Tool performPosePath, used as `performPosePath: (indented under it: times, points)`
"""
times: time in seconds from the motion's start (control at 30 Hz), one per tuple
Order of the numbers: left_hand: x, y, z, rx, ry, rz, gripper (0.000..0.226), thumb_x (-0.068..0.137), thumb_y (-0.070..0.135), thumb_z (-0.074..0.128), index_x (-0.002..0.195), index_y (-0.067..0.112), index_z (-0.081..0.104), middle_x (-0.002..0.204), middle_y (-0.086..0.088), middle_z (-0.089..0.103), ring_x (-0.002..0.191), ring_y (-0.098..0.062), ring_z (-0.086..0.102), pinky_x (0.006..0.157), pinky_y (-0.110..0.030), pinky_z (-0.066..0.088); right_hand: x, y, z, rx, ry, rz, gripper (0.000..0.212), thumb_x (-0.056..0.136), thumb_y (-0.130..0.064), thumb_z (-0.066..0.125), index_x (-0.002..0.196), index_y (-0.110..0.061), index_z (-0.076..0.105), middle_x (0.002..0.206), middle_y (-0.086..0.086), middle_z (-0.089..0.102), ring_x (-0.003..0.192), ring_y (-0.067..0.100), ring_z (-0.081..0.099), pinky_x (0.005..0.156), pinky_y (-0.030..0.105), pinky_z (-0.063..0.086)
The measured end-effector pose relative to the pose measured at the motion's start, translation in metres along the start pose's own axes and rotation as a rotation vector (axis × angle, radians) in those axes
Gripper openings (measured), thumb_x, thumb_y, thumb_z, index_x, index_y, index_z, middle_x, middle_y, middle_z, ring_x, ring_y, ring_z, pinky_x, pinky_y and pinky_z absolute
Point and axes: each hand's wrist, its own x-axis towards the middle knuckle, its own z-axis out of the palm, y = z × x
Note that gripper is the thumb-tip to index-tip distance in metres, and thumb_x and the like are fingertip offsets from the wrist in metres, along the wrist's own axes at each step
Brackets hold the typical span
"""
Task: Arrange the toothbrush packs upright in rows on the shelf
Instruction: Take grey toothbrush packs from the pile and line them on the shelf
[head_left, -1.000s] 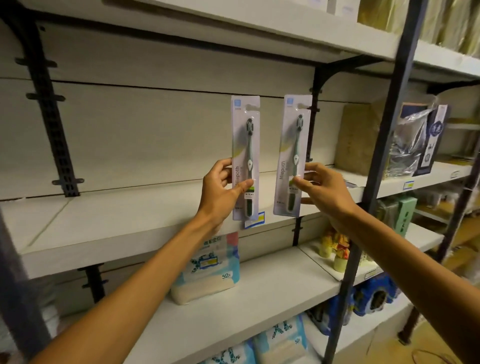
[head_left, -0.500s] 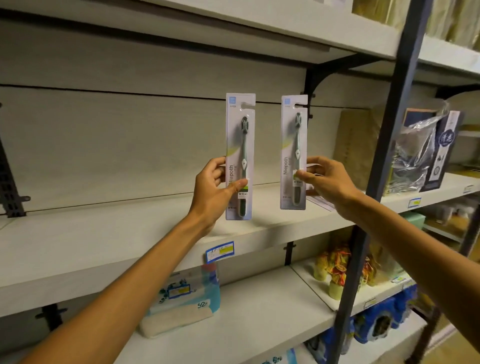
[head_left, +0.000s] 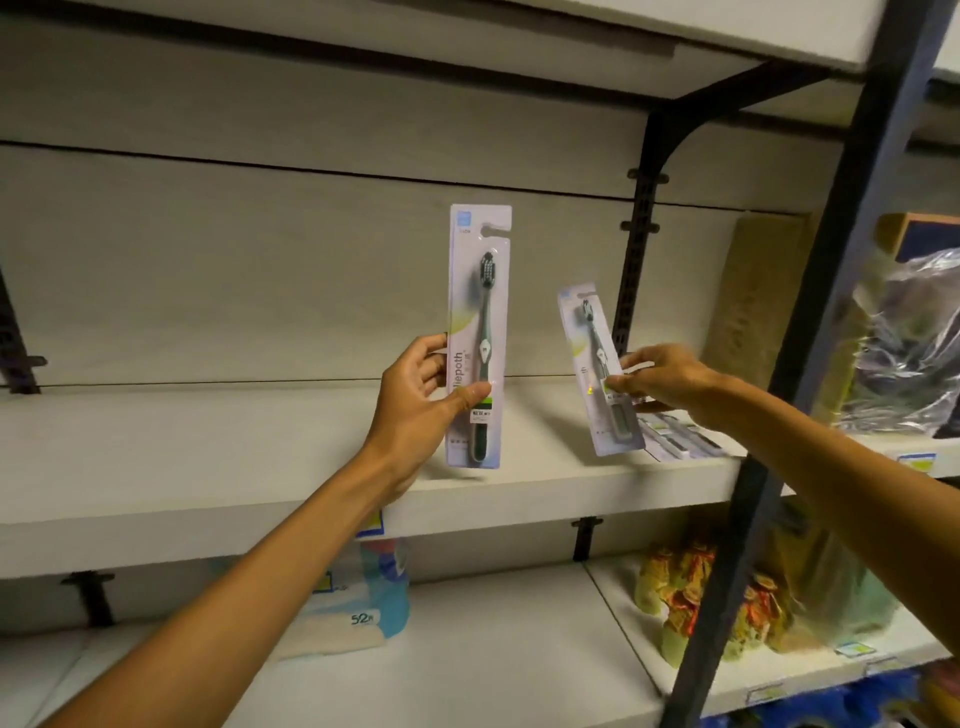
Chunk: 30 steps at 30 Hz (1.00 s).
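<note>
A white shelf filled most of the view, with a pale back wall behind it. A dark metal upright post crossed the right side in front of the right forearm. Behind the post, a crinkled clear plastic bag and a tan box were seen on the shelf. On the lower shelf, a tissue pack and some colourful wrapped goods were placed.

Two toothbrush packs were held up, one in each hand. The left pack was kept upright over the shelf, pinched at its lower half by the left hand. The right pack was tilted, its top leaning left, and gripped at the middle by the right hand. More packs lay flat on the shelf under that hand; their number could not be told. Each held pack was a narrow pale card with a grey-green brush.
</note>
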Motion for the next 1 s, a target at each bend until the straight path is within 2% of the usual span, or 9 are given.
performPosePath:
  times: [0.2, 0.37, 0.43, 0.5, 0.6, 0.7, 0.8, 0.9, 1.0]
  points:
    - [0.001, -0.013, 0.022, 0.051, 0.076, -0.033, 0.045, 0.075, 0.003, 0.074, 0.114, 0.017, 0.056, 0.112, -0.002, 0.067, 0.103, -0.016, 0.065, 0.091, -0.035, 0.053, 0.034, 0.029, -0.009, -0.026, -0.073, 0.018, 0.008, 0.086, -0.008, 0.066, 0.084, -0.011, 0.060, 0.090, 0.011, 0.065, 0.084, 0.022, 0.064, 0.083, 0.035, 0.056]
    - [0.000, -0.022, 0.036, 0.069, 0.124, -0.046, 0.042, 0.075, 0.003, 0.074, 0.109, 0.023, 0.058, 0.111, -0.001, 0.068, 0.104, -0.016, 0.065, 0.089, -0.031, 0.054, 0.048, 0.046, -0.013, -0.108, -0.104, 0.044, 0.008, 0.087, -0.012, 0.066, 0.091, -0.011, 0.059, 0.078, 0.009, 0.062, 0.067, 0.015, 0.058, 0.070, 0.028, 0.053]
    - [0.002, -0.023, 0.039, 0.072, 0.136, -0.044, 0.042, 0.075, 0.002, 0.074, 0.109, 0.021, 0.059, 0.111, -0.002, 0.068, 0.103, -0.016, 0.065, 0.089, -0.031, 0.054, 0.055, 0.050, -0.014, -0.160, -0.116, 0.040, 0.018, 0.085, -0.014, 0.068, 0.099, -0.011, 0.057, 0.078, 0.008, 0.062, 0.065, 0.014, 0.058, 0.059, 0.024, 0.051]
    - [0.003, -0.023, 0.042, 0.078, 0.148, -0.046, 0.042, 0.075, 0.002, 0.074, 0.109, 0.020, 0.059, 0.111, -0.002, 0.068, 0.103, -0.016, 0.065, 0.089, -0.032, 0.054, 0.062, 0.055, -0.014, -0.220, -0.140, 0.029, 0.030, 0.084, -0.016, 0.070, 0.109, -0.010, 0.055, 0.081, 0.008, 0.063, 0.066, 0.015, 0.059, 0.055, 0.022, 0.048]
    - [0.005, -0.024, 0.044, 0.098, 0.157, -0.044, 0.042, 0.074, 0.002, 0.075, 0.109, 0.020, 0.059, 0.110, -0.001, 0.068, 0.102, -0.014, 0.065, 0.089, -0.031, 0.054, 0.070, 0.060, -0.014, -0.275, -0.187, 0.009, 0.037, 0.084, -0.018, 0.070, 0.117, -0.012, 0.054, 0.096, 0.010, 0.065, 0.079, 0.020, 0.065, 0.065, 0.026, 0.054]
    - [0.007, -0.026, 0.043, 0.107, 0.167, -0.057, 0.044, 0.074, 0.002, 0.075, 0.112, 0.017, 0.059, 0.111, -0.002, 0.068, 0.102, -0.015, 0.065, 0.089, -0.033, 0.054, 0.074, 0.061, -0.012, -0.372, -0.209, -0.052, 0.037, 0.084, -0.019, 0.071, 0.119, -0.021, 0.058, 0.115, 0.010, 0.060, 0.097, 0.025, 0.063, 0.084, 0.034, 0.055]
    - [0.009, -0.029, 0.041, 0.126, 0.175, -0.064, 0.044, 0.074, 0.003, 0.075, 0.113, 0.017, 0.059, 0.111, -0.002, 0.068, 0.103, -0.016, 0.065, 0.089, -0.033, 0.054, 0.073, 0.058, -0.011, -0.503, -0.269, -0.112, 0.031, 0.088, -0.019, 0.066, 0.118, -0.026, 0.065, 0.119, 0.004, 0.054, 0.104, 0.023, 0.056, 0.084, 0.029, 0.047]
    - [0.009, -0.032, 0.039, 0.122, 0.176, -0.072, 0.043, 0.075, 0.003, 0.075, 0.111, 0.019, 0.058, 0.111, -0.001, 0.068, 0.103, -0.015, 0.065, 0.086, -0.029, 0.055, 0.072, 0.055, -0.008, -0.580, -0.296, -0.131, 0.025, 0.091, -0.017, 0.062, 0.114, -0.020, 0.070, 0.119, 0.003, 0.059, 0.103, 0.021, 0.054, 0.085, 0.027, 0.045]
    - [0.010, -0.035, 0.037, 0.118, 0.176, -0.075, 0.042, 0.075, 0.003, 0.074, 0.109, 0.021, 0.058, 0.110, 0.000, 0.068, 0.102, -0.015, 0.066, 0.083, -0.027, 0.056, 0.070, 0.051, -0.005, -0.696, -0.301, -0.154, 0.029, 0.091, -0.019, 0.061, 0.118, -0.015, 0.068, 0.122, 0.002, 0.061, 0.101, 0.017, 0.053, 0.092, 0.025, 0.042]
